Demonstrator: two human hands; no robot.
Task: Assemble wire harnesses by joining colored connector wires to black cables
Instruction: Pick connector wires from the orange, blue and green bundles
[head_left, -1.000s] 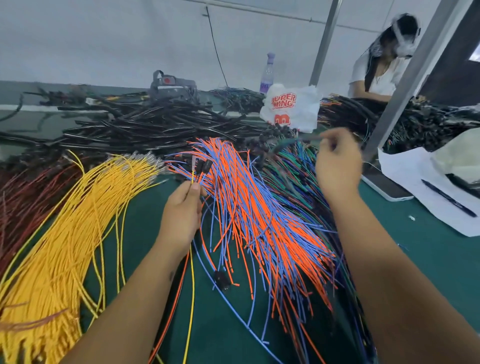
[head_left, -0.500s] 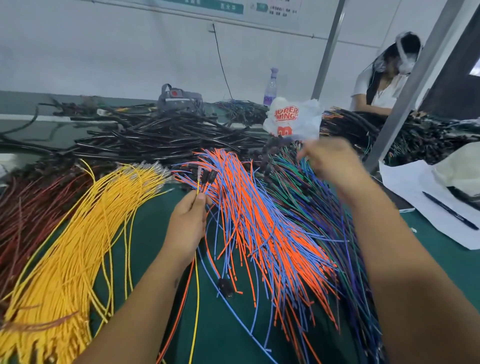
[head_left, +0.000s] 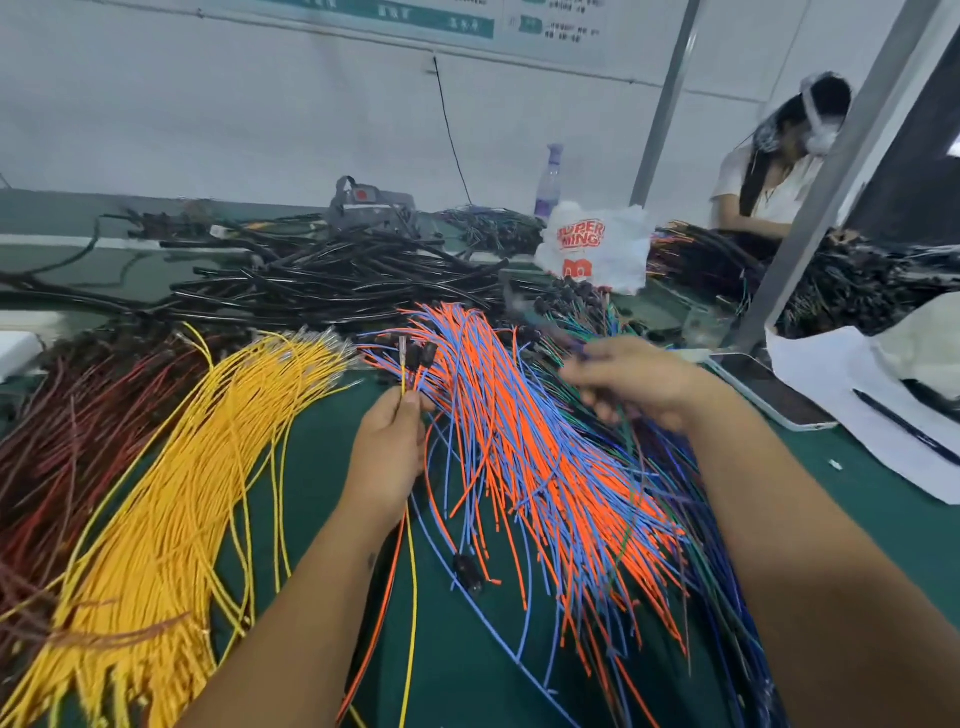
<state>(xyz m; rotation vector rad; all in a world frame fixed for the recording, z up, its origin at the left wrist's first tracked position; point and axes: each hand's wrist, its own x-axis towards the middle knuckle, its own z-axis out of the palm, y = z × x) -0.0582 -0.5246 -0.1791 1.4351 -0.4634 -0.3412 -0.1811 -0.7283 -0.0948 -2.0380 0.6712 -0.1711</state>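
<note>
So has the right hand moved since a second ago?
Yes. The right hand has dropped nearer the person, away from the white plastic bag, onto the green and blue wires.

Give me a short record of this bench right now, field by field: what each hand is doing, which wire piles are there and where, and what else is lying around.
left hand: left hand pinches a few wires upright, among them a yellow wire and black connectors
right hand: right hand blurred, over the green and blue wires; grip unclear
centre pile: orange and blue wires
left piles: yellow wires, dark red wires beyond
rear: black cables
right side: pen on white paper
surface: green mat
</note>
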